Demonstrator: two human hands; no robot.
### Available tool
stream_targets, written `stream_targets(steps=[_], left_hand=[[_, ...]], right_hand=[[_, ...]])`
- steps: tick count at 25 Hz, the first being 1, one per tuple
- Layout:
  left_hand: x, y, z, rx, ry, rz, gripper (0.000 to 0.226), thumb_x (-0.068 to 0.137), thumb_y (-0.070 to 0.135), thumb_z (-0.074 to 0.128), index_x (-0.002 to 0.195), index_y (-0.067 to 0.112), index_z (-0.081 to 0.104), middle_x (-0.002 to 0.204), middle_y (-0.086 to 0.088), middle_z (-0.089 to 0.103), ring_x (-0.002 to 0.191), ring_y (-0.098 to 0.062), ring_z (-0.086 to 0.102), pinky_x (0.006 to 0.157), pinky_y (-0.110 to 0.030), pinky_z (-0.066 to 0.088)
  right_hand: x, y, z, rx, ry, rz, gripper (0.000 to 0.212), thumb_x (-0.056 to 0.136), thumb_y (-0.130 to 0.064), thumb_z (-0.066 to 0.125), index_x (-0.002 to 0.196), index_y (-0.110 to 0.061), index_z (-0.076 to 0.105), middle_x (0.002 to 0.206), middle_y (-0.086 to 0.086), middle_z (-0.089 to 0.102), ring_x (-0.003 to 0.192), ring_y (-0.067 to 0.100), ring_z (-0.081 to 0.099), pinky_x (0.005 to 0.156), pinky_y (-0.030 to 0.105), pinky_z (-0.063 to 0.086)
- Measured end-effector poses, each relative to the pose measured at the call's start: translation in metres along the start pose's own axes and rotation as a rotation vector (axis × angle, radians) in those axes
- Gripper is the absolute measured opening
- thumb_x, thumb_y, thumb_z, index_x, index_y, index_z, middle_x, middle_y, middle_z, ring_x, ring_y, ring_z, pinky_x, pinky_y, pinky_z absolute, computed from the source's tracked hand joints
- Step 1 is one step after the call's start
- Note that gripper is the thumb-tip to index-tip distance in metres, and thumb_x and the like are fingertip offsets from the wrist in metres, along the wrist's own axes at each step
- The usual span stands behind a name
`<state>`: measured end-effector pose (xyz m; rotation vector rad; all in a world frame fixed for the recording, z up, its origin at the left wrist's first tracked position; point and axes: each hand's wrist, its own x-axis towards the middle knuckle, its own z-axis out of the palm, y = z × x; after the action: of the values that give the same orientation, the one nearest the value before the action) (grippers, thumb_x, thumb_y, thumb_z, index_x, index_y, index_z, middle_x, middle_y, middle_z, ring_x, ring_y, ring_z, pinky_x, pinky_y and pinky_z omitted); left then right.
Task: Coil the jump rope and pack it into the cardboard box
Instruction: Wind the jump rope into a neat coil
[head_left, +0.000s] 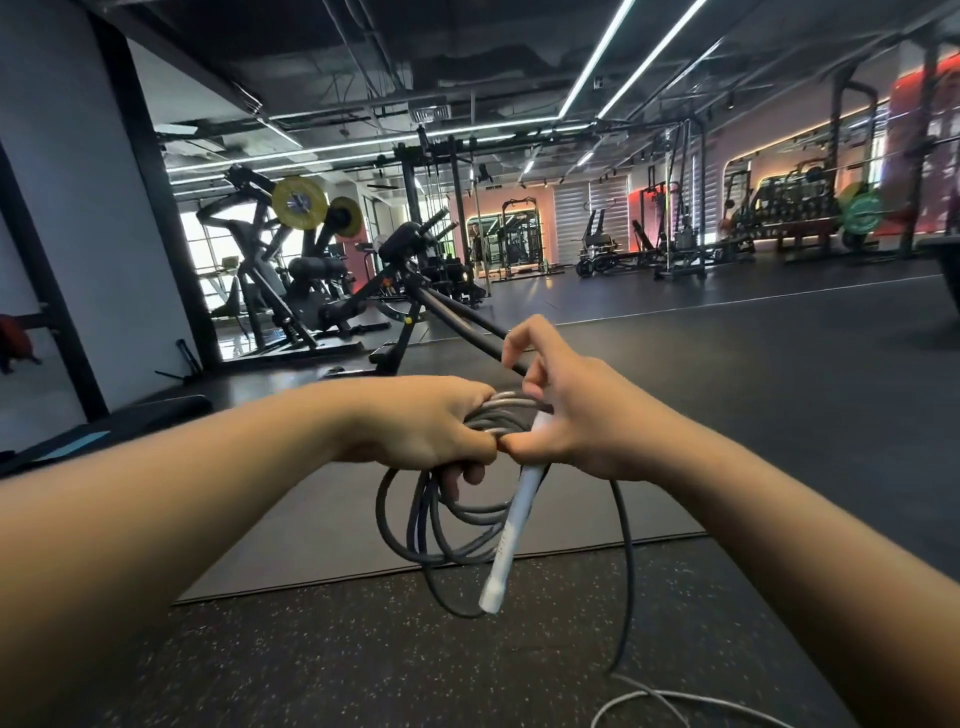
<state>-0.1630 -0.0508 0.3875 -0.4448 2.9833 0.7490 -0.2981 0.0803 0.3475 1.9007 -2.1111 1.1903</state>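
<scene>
My left hand (431, 426) is closed around the top of several grey loops of the jump rope (410, 525), which hang below my fist. A white handle (511, 530) of the rope hangs down beside the loops, its upper end between my hands. My right hand (566, 415) touches the bundle from the right, with thumb and fingers pinching the rope near the handle's top. A loose length of rope (626, 561) drops from my right hand to the floor and trails off at the bottom edge. No cardboard box is in view.
Dark speckled rubber floor (363, 665) lies beneath, with a smooth dark mat (322, 525) ahead. A black bench (104, 426) stands at the left. Weight machines (311, 270) and a long black bar (467, 322) stand ahead; racks (779, 218) line the far right.
</scene>
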Motion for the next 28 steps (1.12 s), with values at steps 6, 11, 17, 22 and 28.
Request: stream_targets(steps=[6, 11, 17, 22, 28], left_hand=[[-0.008, -0.005, 0.001, -0.470, -0.039, 0.014, 0.036, 0.092, 0.007, 0.056, 0.128, 0.012, 0.055, 0.061, 0.003, 0.037, 0.048, -0.011, 0.028, 0.050, -0.026, 0.033], [-0.008, -0.005, -0.006, -0.280, -0.060, 0.004, 0.038, 0.087, 0.034, 0.077, 0.114, 0.011, 0.068, 0.065, -0.004, 0.031, 0.053, -0.016, 0.023, 0.050, -0.028, 0.026], [-0.010, -0.015, -0.004, -0.404, -0.053, -0.013, 0.020, 0.090, 0.036, 0.073, 0.089, 0.019, 0.062, 0.058, 0.002, 0.026, 0.051, -0.016, 0.016, 0.049, -0.026, 0.025], [-0.014, -0.020, 0.001, -0.504, 0.020, 0.041, 0.019, 0.093, 0.042, 0.068, 0.085, 0.025, 0.069, 0.057, 0.003, 0.027, 0.047, -0.012, 0.021, 0.047, -0.024, 0.029], [-0.026, -0.025, -0.021, -0.771, 0.378, 0.137, 0.035, 0.093, 0.048, 0.057, 0.100, 0.018, 0.074, 0.060, 0.004, 0.022, 0.045, -0.010, 0.019, 0.044, -0.025, 0.028]], right_hand=[[-0.001, 0.014, -0.001, 0.186, -0.052, -0.128, 0.074, 0.064, -0.034, 0.095, 0.110, -0.027, 0.038, 0.079, 0.017, 0.041, 0.064, 0.026, 0.040, 0.058, 0.046, 0.042], [0.011, 0.002, 0.000, -0.065, -0.041, -0.237, 0.083, 0.057, -0.043, 0.097, 0.105, -0.036, 0.030, 0.067, -0.003, 0.046, 0.056, 0.005, 0.043, 0.052, 0.019, 0.036], [0.018, -0.007, 0.003, -0.160, -0.046, -0.326, 0.084, 0.058, -0.052, 0.093, 0.107, -0.037, 0.026, 0.069, -0.009, 0.038, 0.054, 0.006, 0.039, 0.050, 0.021, 0.035], [0.021, -0.007, -0.001, -0.114, -0.017, -0.304, 0.081, 0.059, -0.053, 0.093, 0.111, -0.030, 0.035, 0.073, -0.006, 0.043, 0.059, 0.003, 0.045, 0.053, 0.019, 0.036], [0.004, 0.021, 0.002, 0.294, -0.025, 0.042, 0.047, 0.078, -0.064, 0.073, 0.106, -0.028, 0.065, 0.073, 0.011, 0.070, 0.056, 0.025, 0.053, 0.055, 0.042, 0.050]])
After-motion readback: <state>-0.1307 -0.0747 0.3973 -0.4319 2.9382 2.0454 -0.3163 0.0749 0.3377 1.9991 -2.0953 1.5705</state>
